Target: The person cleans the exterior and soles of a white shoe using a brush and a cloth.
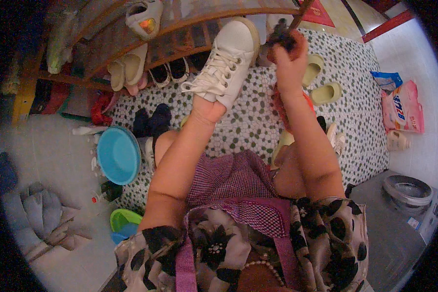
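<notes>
My left hand is at the heel end of a white lace-up sneaker, its fingers inside the shoe's opening, holding it up with the toe pointing away from me. To the right of the sneaker, my right hand grips a small dark object, blurred, perhaps a brush; its exact kind I cannot tell. The dark object and the sneaker are apart. Beyond both hands stands a wooden shoe rack.
The rack holds a white shoe and cream clogs. Green slippers lie on the pebble-patterned floor. A blue basin stands left, a pink detergent bag right, and a washing machine at lower right.
</notes>
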Demonstrator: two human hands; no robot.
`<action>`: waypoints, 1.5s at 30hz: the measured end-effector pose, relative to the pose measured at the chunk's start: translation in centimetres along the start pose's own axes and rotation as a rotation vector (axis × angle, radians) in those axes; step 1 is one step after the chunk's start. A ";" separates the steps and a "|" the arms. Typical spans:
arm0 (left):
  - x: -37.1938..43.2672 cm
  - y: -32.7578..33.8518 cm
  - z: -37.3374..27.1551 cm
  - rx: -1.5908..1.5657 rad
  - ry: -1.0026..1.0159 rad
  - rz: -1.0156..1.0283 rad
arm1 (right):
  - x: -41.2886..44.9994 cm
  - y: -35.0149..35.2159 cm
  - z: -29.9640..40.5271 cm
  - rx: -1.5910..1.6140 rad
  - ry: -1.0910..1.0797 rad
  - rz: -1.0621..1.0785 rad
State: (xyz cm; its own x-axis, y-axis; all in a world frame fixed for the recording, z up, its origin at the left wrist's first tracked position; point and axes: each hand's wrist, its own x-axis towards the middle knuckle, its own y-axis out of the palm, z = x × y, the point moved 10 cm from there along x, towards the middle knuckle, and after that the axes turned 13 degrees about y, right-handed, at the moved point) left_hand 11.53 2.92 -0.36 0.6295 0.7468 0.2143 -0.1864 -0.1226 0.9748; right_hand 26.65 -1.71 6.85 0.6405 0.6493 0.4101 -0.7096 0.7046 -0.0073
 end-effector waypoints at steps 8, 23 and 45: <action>0.3 3.6 -3.3 -0.006 0.161 0.049 | -5.0 3.7 -9.6 0.366 0.894 0.297; -0.8 3.3 -3.9 0.102 0.175 -0.057 | -10.5 9.3 -6.2 0.827 1.063 0.569; -2.1 3.7 -2.3 2.413 0.494 0.741 | -6.5 6.2 -6.6 0.677 0.861 0.327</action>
State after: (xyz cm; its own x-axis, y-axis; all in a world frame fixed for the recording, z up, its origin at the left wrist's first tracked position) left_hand 7.82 2.41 2.68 0.6969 0.2644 0.6667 0.7142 -0.1704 -0.6789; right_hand 20.04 0.38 -1.87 0.1990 0.9378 -0.2845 -0.7248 0.3363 0.6014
